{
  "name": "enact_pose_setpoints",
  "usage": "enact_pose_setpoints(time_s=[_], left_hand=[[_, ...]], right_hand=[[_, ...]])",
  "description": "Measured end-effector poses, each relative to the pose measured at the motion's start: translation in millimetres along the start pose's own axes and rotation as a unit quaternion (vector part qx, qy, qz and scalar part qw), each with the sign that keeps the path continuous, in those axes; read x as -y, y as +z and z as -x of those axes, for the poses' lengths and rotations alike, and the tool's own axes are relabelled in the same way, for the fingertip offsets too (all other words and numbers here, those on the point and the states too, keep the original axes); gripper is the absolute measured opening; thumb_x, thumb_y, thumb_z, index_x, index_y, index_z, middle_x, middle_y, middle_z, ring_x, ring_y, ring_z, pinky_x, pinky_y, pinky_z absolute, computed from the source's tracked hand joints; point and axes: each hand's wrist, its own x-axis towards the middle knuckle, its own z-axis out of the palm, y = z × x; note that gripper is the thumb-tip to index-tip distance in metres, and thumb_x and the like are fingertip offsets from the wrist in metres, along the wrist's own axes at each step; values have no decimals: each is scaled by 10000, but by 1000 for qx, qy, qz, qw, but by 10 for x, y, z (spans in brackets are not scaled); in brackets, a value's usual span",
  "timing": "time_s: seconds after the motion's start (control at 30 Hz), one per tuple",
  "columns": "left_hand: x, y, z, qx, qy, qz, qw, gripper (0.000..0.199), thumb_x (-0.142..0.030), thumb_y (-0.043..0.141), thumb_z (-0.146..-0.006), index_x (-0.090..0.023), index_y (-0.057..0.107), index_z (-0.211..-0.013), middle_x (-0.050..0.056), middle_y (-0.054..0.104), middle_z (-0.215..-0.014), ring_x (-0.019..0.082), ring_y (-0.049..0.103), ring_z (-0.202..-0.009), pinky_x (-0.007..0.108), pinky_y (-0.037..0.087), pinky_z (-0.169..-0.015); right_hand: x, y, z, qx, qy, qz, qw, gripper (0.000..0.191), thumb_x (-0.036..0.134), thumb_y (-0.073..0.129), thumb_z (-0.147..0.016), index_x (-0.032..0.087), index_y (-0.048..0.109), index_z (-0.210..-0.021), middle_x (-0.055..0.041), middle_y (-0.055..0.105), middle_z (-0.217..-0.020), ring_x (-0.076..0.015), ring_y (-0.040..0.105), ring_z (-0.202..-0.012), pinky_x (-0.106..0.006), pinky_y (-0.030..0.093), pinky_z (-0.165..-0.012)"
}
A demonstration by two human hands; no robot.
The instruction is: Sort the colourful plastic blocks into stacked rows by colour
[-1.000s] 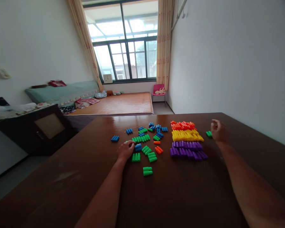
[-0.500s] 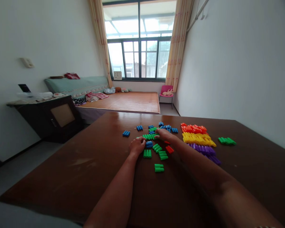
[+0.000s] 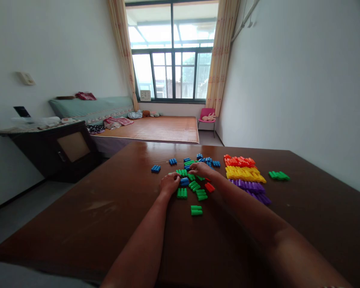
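Observation:
My left hand (image 3: 169,183) rests on the table with curled fingers closed at the left end of a row of green plastic blocks (image 3: 182,173). A blue block (image 3: 184,182) lies just right of its fingertips. My right hand (image 3: 201,169) reaches over the middle of the scattered pieces, fingers pinched down on a green block (image 3: 191,177), partly hidden by them. Nearer to me lie more ribbed green blocks (image 3: 182,193) and a red block (image 3: 209,187). Behind the right hand sits a cluster of blue blocks (image 3: 208,161).
On the brown table (image 3: 108,224), right of my right hand, blocks stand in colour groups: orange-red (image 3: 240,161), yellow (image 3: 246,174) and purple (image 3: 250,188). A green group (image 3: 279,175) lies farther right. Beyond the table are a bed (image 3: 162,127) and a pink chair (image 3: 207,115).
My right hand has moved slightly left and nearer to my left hand, uncovering green pieces beneath it. The left hand stays at the green row. The whole view has shifted a little.

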Motion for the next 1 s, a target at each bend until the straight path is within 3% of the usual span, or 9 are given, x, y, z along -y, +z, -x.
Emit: enact_pose_setpoints(time_s=[0.2, 0.3, 0.37, 0.47, 0.6, 0.67, 0.73, 0.83, 1.0], left_hand=[[5, -13, -21, 0, -5, 9, 1000, 307, -409, 473, -863, -350, 722, -1032, 21, 732, -1050, 246, 660, -984, 311, 482, -778], [6, -25, -24, 5, -6, 7, 1000, 311, -414, 468, -860, -353, 717, -1036, 18, 731, -1059, 249, 659, -991, 318, 478, -781], [9, -32, -27, 10, -3, 6, 1000, 310, -409, 466, -859, -357, 713, -1038, 14, 728, -1070, 253, 660, -989, 322, 478, -779], [11, -45, -38, 15, 5, 4, 1000, 321, -413, 455, -864, -350, 710, -1049, 19, 723, -1083, 259, 658, -995, 325, 479, -779], [3, -76, -56, 19, 7, -13, 1000, 337, -406, 439, -870, -340, 704, -1067, 29, 719, -1090, 266, 655, -1008, 335, 479, -793], [-3, -89, -63, 26, 6, -20, 999, 342, -408, 438, -872, -337, 702, -1078, 32, 716, -1100, 268, 652, -1016, 335, 480, -796], [-5, -94, -68, 32, 4, -21, 999, 347, -414, 440, -875, -331, 699, -1090, 36, 711, -1119, 270, 647, -1031, 334, 480, -798], [2, -89, -77, 31, 6, -19, 999, 347, -415, 446, -878, -325, 698, -1098, 37, 708, -1130, 270, 645, -1042, 333, 479, -809], [4, -97, -80, 30, 15, -21, 999, 338, -396, 443, -884, -314, 705, -1082, 36, 712, -1120, 268, 649, -1032, 333, 477, -808]], right_hand=[[174, -49, 29, 25, -7, -14, 1000, 223, 225, 760, -681, 194, 736, -900, 14, 706, -809, -155, 625, -734, -229, 462, -659], [-11, -297, 187, -40, -7, -72, 997, 181, 277, 705, -740, 196, 724, -900, 3, 694, -771, -145, 627, -704, -229, 473, -649], [-294, -522, 361, -131, 7, -153, 979, 257, 372, 681, -760, 190, 696, -941, -20, 695, -787, -152, 632, -709, -247, 492, -652], [-942, -851, 756, -282, 72, -253, 923, 423, 527, 633, -758, 162, 647, -972, -66, 694, -854, -177, 644, -752, -286, 516, -668], [-1996, -1028, 1562, -475, 253, -148, 830, 418, 538, 612, -728, 146, 624, -871, -118, 687, -867, -210, 641, -787, -338, 506, -731], [-2460, -962, 1993, -506, 345, -89, 786, 366, 501, 605, -723, 151, 621, -832, -127, 687, -832, -222, 635, -757, -355, 497, -718], [-2802, -847, 2335, -502, 404, -49, 764, 318, 476, 618, -706, 163, 626, -765, -119, 683, -781, -228, 631, -732, -357, 486, -700], [-3038, -726, 2557, -500, 452, -35, 738, 305, 458, 614, -695, 157, 650, -732, -119, 687, -742, -234, 623, -695, -350, 470, -664], [-2930, -814, 2351, -511, 423, -25, 748, 366, 459, 575, -733, 136, 711, -839, -141, 720, -834, -245, 630, -736, -328, 453, -652]])
